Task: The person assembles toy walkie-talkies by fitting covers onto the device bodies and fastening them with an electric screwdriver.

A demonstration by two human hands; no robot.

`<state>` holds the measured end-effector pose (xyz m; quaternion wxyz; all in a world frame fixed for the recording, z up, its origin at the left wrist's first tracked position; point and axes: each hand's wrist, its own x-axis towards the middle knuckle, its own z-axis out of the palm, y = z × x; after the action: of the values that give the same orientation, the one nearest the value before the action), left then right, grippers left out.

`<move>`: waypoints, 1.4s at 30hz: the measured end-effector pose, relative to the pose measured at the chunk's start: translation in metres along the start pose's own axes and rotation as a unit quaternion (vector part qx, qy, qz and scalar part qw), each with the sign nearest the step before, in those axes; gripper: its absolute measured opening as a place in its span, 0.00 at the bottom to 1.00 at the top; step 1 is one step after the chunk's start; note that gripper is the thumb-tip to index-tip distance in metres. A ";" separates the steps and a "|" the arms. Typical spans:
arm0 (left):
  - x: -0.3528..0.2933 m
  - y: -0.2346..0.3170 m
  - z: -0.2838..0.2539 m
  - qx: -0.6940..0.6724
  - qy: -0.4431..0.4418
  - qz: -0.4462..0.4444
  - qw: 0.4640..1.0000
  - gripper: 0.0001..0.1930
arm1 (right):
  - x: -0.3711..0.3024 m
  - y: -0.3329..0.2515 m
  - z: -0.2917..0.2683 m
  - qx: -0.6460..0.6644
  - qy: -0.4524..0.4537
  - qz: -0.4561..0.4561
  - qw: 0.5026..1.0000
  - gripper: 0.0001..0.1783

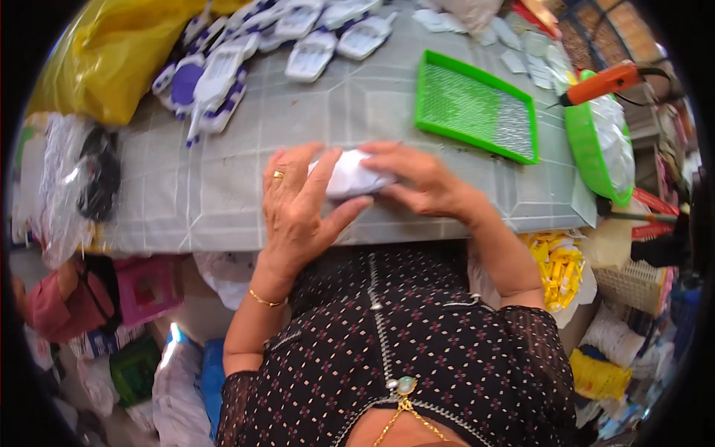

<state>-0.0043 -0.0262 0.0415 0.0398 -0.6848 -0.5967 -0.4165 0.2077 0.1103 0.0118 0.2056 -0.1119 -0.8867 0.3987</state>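
A white plastic piece [351, 175] is held between my two hands near the front edge of the table [223, 197]. My left hand [298, 197] grips its left side, with fingers over the top and the thumb along the near side. From the right, my right hand [428, 182] pinches the other end between fingers and thumb. The fingers cover both ends, so the piece's full shape cannot be made out. Several similar-looking white and purple plastic parts [223, 71] lie heaped beyond my left hand.
A green tray [421, 97] of small metal pieces lies beyond my right hand. An orange-handled tool [607, 82] rests over a green basket [585, 160]. Yellow plastic [104, 59] and a clear bag [59, 179] occupy the left. Another person's sleeve [56, 302] shows lower left.
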 end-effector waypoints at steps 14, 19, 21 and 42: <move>0.001 -0.014 0.048 0.054 -0.131 0.047 0.989 0.31 | -0.041 -0.047 -0.119 -0.242 0.666 0.019 0.706 0.22; -0.001 -0.017 0.052 0.045 -0.128 0.044 0.990 0.33 | -0.018 -0.034 -0.114 0.080 0.595 0.060 0.798 0.22; 0.000 -0.016 0.051 0.047 -0.127 0.041 0.990 0.32 | -0.014 -0.023 -0.116 0.123 0.568 0.084 0.809 0.20; 0.006 -0.021 0.049 0.043 -0.131 0.015 0.990 0.33 | 0.040 0.042 -0.107 0.223 0.499 0.047 0.836 0.09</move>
<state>0.0028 0.0114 0.0038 -0.0033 -0.7398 -0.6039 -0.2965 0.2220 0.2237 0.0553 0.6207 -0.2884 -0.5443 0.4850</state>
